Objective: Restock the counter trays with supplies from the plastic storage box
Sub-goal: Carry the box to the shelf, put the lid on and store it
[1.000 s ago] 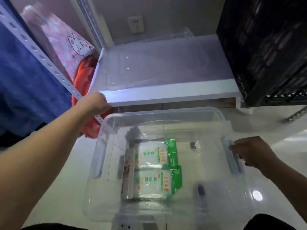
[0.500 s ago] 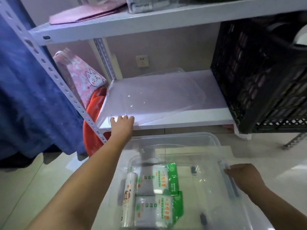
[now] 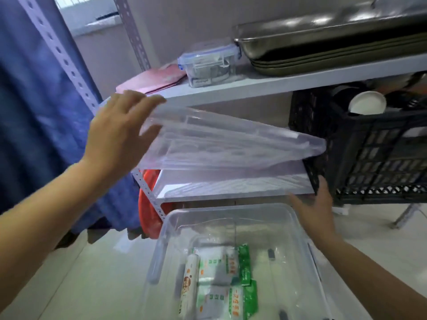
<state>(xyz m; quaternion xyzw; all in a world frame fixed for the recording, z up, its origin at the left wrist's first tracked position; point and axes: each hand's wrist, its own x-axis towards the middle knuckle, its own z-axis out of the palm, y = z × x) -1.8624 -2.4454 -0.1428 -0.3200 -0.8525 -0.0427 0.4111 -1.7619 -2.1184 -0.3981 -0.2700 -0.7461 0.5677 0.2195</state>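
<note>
You are facing a white metal shelving unit [image 3: 254, 85] against a pale wall, with a blue curtain [image 3: 34, 112] hanging at its left and a light tiled floor [image 3: 92, 285] below. On the upper shelf stand a small clear container with a blue-edged lid [image 3: 208, 65], a pink folder [image 3: 154, 80] beside it, and a stack of steel trays [image 3: 335, 40] to the right. A black plastic crate [image 3: 369, 153] sits on the lower shelf at the right, with a white paper cup [image 3: 367, 102] lying in its top; something orange-red [image 3: 150, 211] shows behind the shelf's front post. The clear plastic storage box [image 3: 175, 218] sits open on the floor just in front of the lower shelf, right under you. Inside it lie green-and-white supply packets [image 3: 231, 280] flat on the bottom, with a white roll [image 3: 189, 285] just to their left. Your left hand [image 3: 120, 132] is raised with its fingers spread, pressed against the left end of the clear lid [image 3: 219, 142]; whether it truly grips the lid you cannot tell through the blur. The lid is tilted, its left end high near the upper shelf's edge and its right end low, close to the crate. Your right hand [image 3: 316, 209] is open, fingers apart, at the front right corner of the lower shelf, just above the box's far rim and next to the crate, holding nothing.
</note>
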